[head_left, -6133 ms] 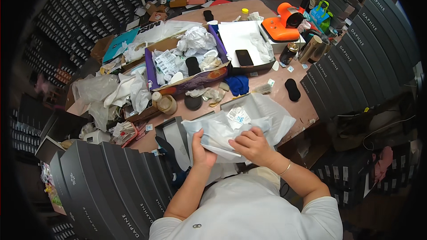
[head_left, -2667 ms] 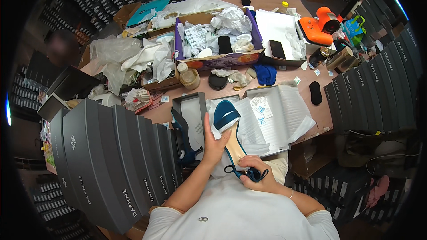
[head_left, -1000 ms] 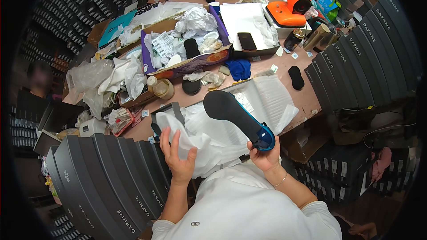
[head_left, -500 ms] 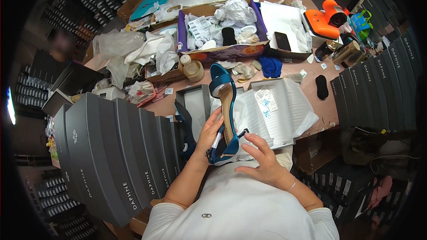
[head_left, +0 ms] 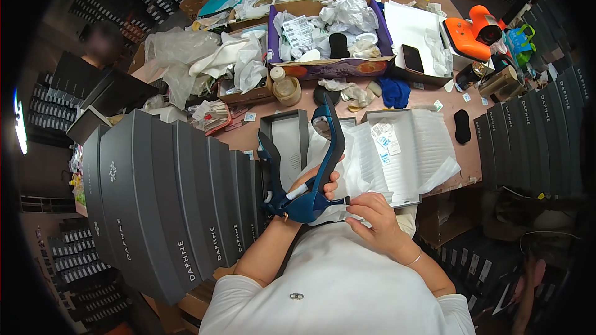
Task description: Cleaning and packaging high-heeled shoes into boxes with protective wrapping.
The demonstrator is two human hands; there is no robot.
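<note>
A teal high-heeled sandal (head_left: 333,152) is tilted in front of my chest, its toe end up and its thin heel pointing right. My left hand (head_left: 331,186) is wrapped round its middle, partly hidden behind the sole. A white wrapped piece lies along the strap. My right hand (head_left: 380,223) has bent fingers at the dark heel tip, which they appear to grip. A second teal sandal (head_left: 269,160) stands just to the left, beside the dark boxes. Behind the held sandal lie an open grey shoebox (head_left: 287,125) and a box lid (head_left: 397,195) with white wrapping paper (head_left: 428,142).
Grey shoeboxes (head_left: 149,211) are stacked in a row at left, more (head_left: 537,136) at right. At the back are a purple carton (head_left: 388,31) of crumpled paper, a phone (head_left: 412,58), an orange device (head_left: 467,37) and a glass jar (head_left: 287,90). Another person (head_left: 102,46) is at far left.
The sandal has turned in my left hand, so its sole faces away and its heel points right. My right fingers have come from open to bent at the heel tip.
</note>
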